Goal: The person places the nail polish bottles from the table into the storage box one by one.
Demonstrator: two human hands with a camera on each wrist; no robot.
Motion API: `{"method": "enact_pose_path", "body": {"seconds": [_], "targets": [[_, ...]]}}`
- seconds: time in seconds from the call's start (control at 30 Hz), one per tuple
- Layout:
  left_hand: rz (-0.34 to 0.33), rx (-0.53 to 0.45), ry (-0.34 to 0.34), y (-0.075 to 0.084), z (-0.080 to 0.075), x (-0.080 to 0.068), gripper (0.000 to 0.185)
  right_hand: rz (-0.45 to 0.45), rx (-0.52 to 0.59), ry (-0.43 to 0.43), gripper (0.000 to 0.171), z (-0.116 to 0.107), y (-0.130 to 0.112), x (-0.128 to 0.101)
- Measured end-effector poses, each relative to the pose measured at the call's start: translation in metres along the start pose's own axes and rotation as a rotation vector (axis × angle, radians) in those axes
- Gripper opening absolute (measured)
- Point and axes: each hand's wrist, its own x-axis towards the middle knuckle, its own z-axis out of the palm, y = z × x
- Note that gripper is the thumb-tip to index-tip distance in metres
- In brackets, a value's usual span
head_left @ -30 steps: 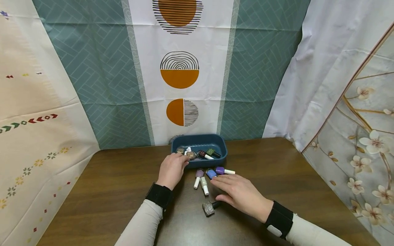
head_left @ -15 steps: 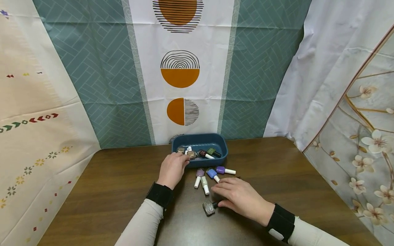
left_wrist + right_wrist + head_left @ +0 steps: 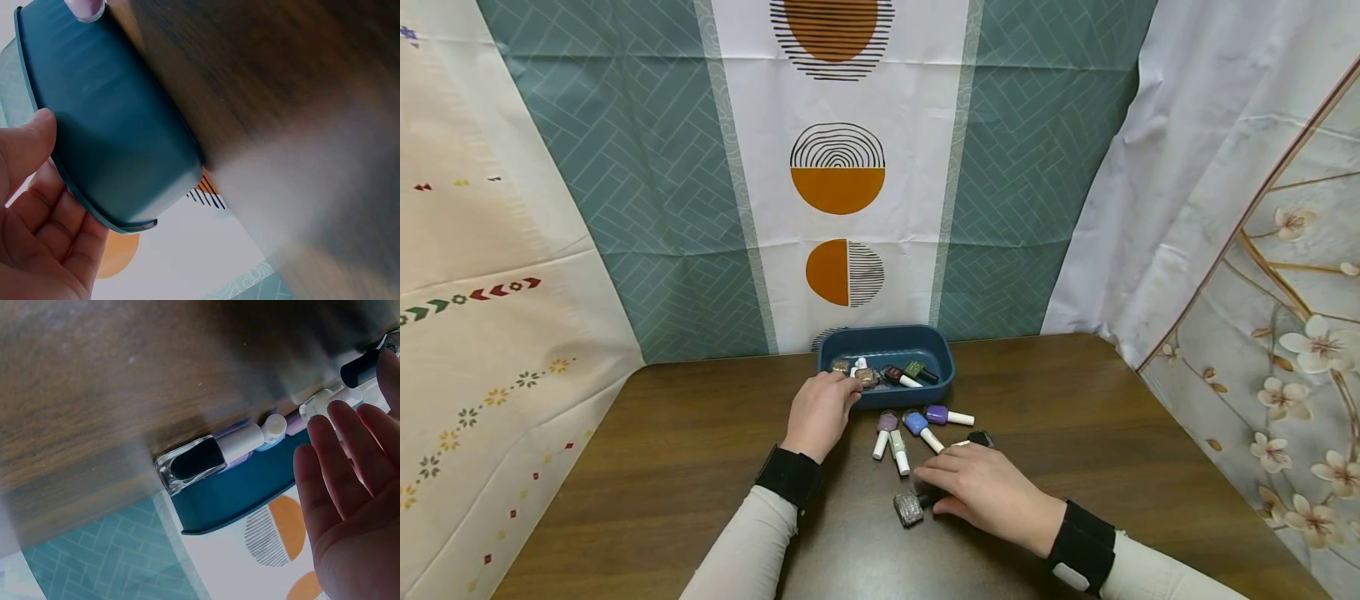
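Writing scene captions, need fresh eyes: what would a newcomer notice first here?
Orange and black circles on the white cloth panel behind the table would likely grab the eye first. Next, the dark blue bin near the table's back edge, with the left grip on its near left corner. Then the colorful bottles lying in front of it, the glittery silver bottle nearest the head camera, beside the right grip.

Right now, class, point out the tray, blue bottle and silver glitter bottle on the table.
Tray (image 3: 887,342): head view, inner back wall.
Blue bottle (image 3: 916,424): head view, coloured body.
Silver glitter bottle (image 3: 907,508): head view, glittery body.
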Motion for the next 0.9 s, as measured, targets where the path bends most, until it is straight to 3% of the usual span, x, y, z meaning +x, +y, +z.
{"method": "enact_pose_path", "body": {"seconds": [0.27,0.67,0.9], "targets": [[-0.001,-0.015,0.0,-0.0011,0.0005,0.0002,0.008,0.038,0.016,-0.075,0.049,0.0023,-0.004,0.0011],[0.005,-0.011,0.006,-0.0006,-0.0009,0.0003,0.009,0.041,-0.015,-0.096,0.035,0.0055,-0.0048,0.0032],[0.032,0.004,0.049,-0.002,0.0025,-0.0012,0.006,0.045,-0.021,-0.098,0.027,0.0037,-0.0071,0.0045]]}}
